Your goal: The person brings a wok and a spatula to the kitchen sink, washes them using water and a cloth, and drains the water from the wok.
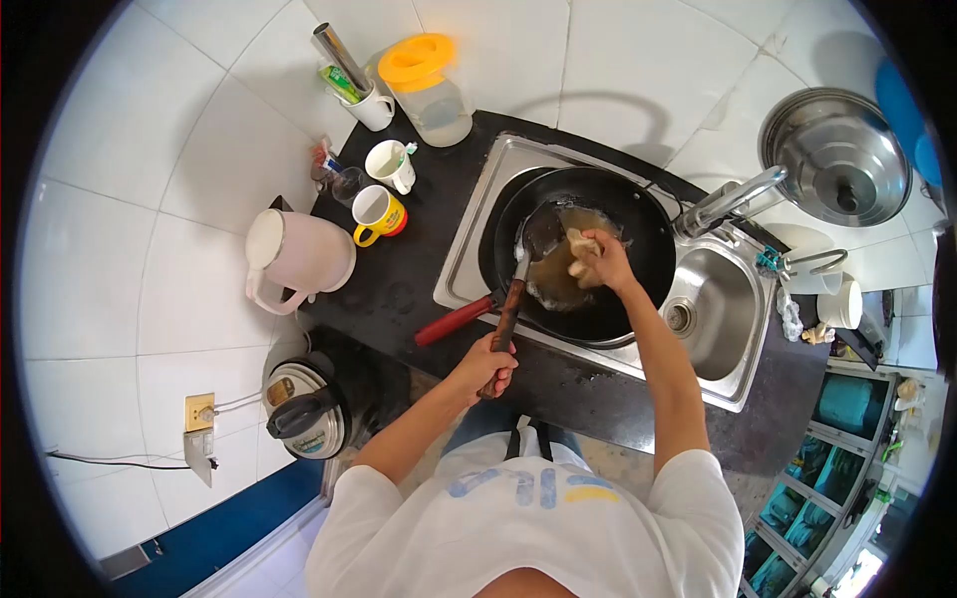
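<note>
– left hand (pixel 490 367) first: what has it got?

– it is clenched round the brown handle of a turner (pixel 507 324), at the front edge of the bench (pixel 379 289). the turner slants away from that hand, over the rim of a black wok (pixel 650 214), with its blade inside the wok.

– and the right hand (pixel 606 261)?

– grasping a pale, crumpled wad (pixel 579 261), fingers bent round it. the wad is just left of that hand, within the wok and over cloudy brown liquid (pixel 558 284). i can't tell what it is made of, or whether it touches the liquid.

– where does the wok sit?

– ahead of the left hand and beneath the right one, over one side of the steel sink (pixel 461 271). a red handle (pixel 456 319) juts out just beyond the left hand, a little to its left.

– what lies to the right of the right hand?

– the tap (pixel 733 201), near the wok's rim, and a second basin (pixel 726 324) with a round drain.

– and off to the left of the left hand?

– well apart from it, a pink kettle (pixel 311 251) and, further ahead, a yellow mug (pixel 382 211).
</note>
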Demonstrator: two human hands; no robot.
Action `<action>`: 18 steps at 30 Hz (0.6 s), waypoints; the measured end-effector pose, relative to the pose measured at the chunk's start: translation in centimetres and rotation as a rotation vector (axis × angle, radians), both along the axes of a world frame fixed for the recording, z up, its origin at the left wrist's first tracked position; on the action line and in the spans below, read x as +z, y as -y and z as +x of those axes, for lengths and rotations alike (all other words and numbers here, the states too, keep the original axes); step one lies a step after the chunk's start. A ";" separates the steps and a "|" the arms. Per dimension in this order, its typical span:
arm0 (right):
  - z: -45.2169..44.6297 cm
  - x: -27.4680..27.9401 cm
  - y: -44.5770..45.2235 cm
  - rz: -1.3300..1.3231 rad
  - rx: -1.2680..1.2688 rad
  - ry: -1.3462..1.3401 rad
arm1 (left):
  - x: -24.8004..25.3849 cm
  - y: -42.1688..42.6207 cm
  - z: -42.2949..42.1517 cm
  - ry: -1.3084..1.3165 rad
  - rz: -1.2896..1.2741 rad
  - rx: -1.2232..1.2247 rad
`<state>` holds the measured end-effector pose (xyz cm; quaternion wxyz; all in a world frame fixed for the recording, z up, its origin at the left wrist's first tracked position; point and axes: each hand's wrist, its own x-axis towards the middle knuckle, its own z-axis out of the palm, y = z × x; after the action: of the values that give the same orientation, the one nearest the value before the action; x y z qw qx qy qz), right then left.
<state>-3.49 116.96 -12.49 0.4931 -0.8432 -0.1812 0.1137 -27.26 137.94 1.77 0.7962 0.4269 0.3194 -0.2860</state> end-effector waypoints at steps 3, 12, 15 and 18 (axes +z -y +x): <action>-1.7 1.8 -1.9 0.142 -0.128 0.175 | -0.3 0.7 -0.1 -0.023 -0.077 -0.023; -6.3 4.2 -5.5 -0.060 -0.074 0.404 | 0.6 2.2 -0.1 -0.016 -0.107 -0.064; -6.4 4.2 -4.6 -0.008 0.039 0.368 | 1.1 1.6 0.0 0.003 -0.135 -0.070; -6.0 4.2 -3.1 0.034 0.138 0.346 | 1.9 1.1 -0.2 0.000 -0.180 -0.084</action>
<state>-9.45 120.06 -8.25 0.4600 -0.8272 -0.3227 -0.0023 -27.42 136.83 3.64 0.8185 0.3669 0.2743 -0.3467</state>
